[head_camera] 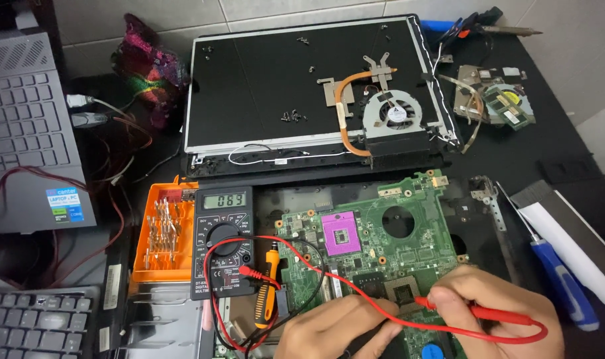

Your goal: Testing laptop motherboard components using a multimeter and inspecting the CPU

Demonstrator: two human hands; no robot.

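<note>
A green laptop motherboard [375, 226] lies on a dark laptop base in front of me. My right hand [495, 309] pinches a red multimeter probe [488, 312], its tip touching the board near a square chip [403, 290]. My left hand [335, 329] rests on the board's lower edge; a dark object, probably the black probe, peeks out under its fingers. Red and black leads [302, 256] loop back to a black digital multimeter [224, 240] at the left, whose display is lit.
An orange screwdriver-bit case [166, 233] sits beside the meter, with an orange screwdriver [269, 286] below it. A laptop lid [249, 86] carries a fan with copper heatpipe [382, 113] and loose screws. Blue screwdriver [562, 272] at right, grey laptop [23, 119] left, keyboard [36, 319] lower left.
</note>
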